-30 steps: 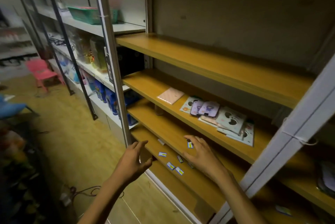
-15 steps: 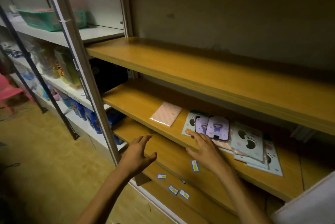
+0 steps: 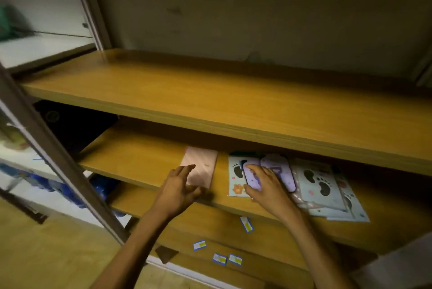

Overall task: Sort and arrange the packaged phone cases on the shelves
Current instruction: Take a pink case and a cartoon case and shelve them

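As it lies flat, pink packaged case [image 3: 200, 167], long axis front-to-back

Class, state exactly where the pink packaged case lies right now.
In the head view, the pink packaged case lies flat on the middle wooden shelf, under the left hand, left of the purple cases.

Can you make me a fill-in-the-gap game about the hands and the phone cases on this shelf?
1. The left hand touches the ____ package lying alone.
2. The right hand rests on the ____ phone cases.
3. The pale blue packages show black ____ prints.
4. The wooden shelf above the cases has ____ on it.

Missing words: pink; purple; paw; nothing
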`<action>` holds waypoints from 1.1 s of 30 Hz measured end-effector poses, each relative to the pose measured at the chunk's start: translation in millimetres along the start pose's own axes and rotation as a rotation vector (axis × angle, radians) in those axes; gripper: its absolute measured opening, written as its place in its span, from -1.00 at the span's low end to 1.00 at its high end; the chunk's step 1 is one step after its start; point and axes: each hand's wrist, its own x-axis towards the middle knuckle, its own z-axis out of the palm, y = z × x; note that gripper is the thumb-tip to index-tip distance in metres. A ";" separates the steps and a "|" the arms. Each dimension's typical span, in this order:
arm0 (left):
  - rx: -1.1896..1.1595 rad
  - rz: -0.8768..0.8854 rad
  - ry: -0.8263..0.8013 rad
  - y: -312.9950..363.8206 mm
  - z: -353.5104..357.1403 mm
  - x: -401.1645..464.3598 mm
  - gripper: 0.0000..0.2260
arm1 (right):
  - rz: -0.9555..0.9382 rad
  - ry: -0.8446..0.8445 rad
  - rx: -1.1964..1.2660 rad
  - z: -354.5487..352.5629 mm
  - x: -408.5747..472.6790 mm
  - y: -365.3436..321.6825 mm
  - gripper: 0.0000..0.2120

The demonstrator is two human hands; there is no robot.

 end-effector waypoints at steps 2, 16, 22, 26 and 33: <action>0.007 0.040 -0.017 -10.7 -1.3 13.7 -0.37 | 0.052 0.051 -0.010 3.2 2.6 -0.2 -0.50; 0.129 -0.096 0.029 -47.6 25.5 50.7 -0.04 | 0.496 0.344 -0.396 10.9 -12.7 17.7 -0.22; 0.093 -0.110 0.020 -40.7 30.8 50.8 -0.04 | 0.547 0.357 -0.442 12.0 -9.2 21.4 -0.14; -0.022 -0.165 0.014 -39.0 30.0 51.5 0.00 | 0.559 0.368 -0.432 12.7 -10.0 21.0 -0.15; -0.007 -0.212 0.040 -31.0 31.2 36.9 -0.01 | 0.521 0.385 -0.451 12.6 -15.0 25.9 -0.15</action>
